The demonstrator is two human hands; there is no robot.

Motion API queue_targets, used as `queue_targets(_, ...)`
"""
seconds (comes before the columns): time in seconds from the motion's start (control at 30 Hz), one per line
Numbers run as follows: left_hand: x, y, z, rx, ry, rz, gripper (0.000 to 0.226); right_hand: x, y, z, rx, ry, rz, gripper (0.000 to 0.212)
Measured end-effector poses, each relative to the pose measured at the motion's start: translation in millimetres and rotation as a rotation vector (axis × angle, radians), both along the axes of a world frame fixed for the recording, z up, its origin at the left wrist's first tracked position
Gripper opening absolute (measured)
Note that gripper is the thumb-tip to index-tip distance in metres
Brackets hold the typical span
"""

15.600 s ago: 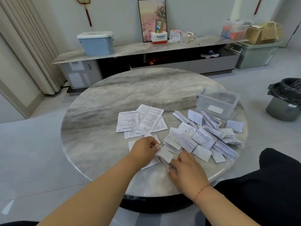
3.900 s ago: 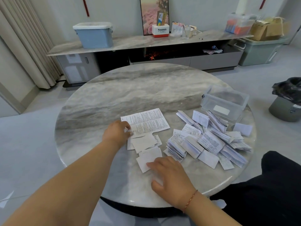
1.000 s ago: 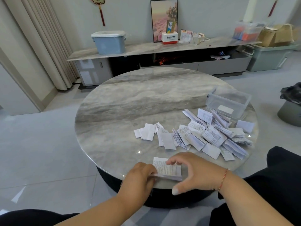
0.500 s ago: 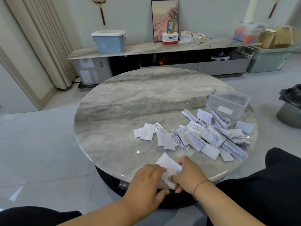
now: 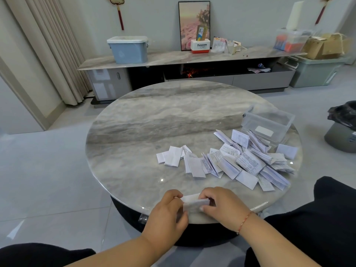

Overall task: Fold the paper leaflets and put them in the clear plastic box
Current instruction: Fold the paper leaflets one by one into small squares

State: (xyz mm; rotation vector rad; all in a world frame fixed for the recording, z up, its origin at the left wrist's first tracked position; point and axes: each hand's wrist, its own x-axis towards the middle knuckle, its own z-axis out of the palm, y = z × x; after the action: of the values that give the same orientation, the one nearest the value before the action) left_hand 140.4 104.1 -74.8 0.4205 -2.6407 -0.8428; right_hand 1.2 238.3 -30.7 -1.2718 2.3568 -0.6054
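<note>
Left hand (image 5: 166, 211) and right hand (image 5: 221, 206) both pinch one white folded leaflet (image 5: 193, 202) at the near tabletop (image 5: 154, 122) edge. Beyond the right hand: printed leaflet pile (image 5: 240, 160), text illegible, then clear plastic box (image 5: 267, 122) with blank white label.

A round marble table (image 5: 154, 120) carries scattered folded leaflets (image 5: 227, 160) beyond the right hand (image 5: 221, 205), the clear plastic box (image 5: 267, 122) farther right.
</note>
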Motion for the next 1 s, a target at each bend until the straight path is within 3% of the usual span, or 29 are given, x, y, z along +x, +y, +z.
queue_targets(0.1,-4,2,8,0.051,0.001,0.040,0.031,3,-9,-6,-0.004,0.031,-0.063,0.022)
queue_targets(0.2,-10,0,12,-0.031,-0.067,0.049,0.048,5,-15,-10,0.016,0.066,-0.112,0.022)
queue_targets(0.33,-20,-4,19,-0.202,-0.287,0.090,0.055,2,-18,-10,0.029,0.008,-0.185,0.032)
queue_targets(0.47,-30,-6,25,-0.162,-0.452,0.127,0.052,1,-19,-11,0.057,0.028,-0.138,0.043)
queue_targets(0.73,-33,-3,33,0.101,-0.297,0.079,0.035,2,-17,-7,-0.042,0.237,0.068,0.026)
queue_targets(0.9,-34,-8,45,0.215,-0.246,0.048,0.026,0,-19,4,-0.016,0.139,0.007,0.009)
queue_targets(1.0,-35,-13,55,0.248,-0.186,0.070,0.022,-6,-18,8,0.021,0.025,-0.078,0.034)
